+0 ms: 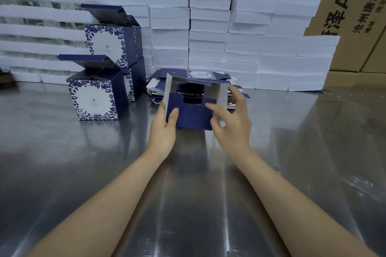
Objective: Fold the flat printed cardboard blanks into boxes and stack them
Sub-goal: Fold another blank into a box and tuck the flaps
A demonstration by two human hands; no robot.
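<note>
Above the steel bench (pixel 62 162), the left hand (pixel 165 129) grips the left wall of a half-folded navy box (pixel 192 108), while the right hand (pixel 231 119) pinches its right bottom flap. Flat blanks (pixel 160 87) lie just behind it; three folded boxes (pixel 98 94) stand stacked to the left.

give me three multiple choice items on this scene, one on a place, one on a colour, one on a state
1. Where do the folded boxes stand?
A. left of the hands
B. right of the hands
C. on the white foam blocks

2. What colour is the print on the half-folded box?
A. red
B. dark blue
C. green

3. What state are the lids of the folded boxes in?
A. taped shut
C. torn off
B. open, flaps up

Key: 1 A, they stand on the metal table left of the left hand. 2 B, its panels between both hands, right hand included, show dark blue. 3 B, the lid flaps stick up.
</note>
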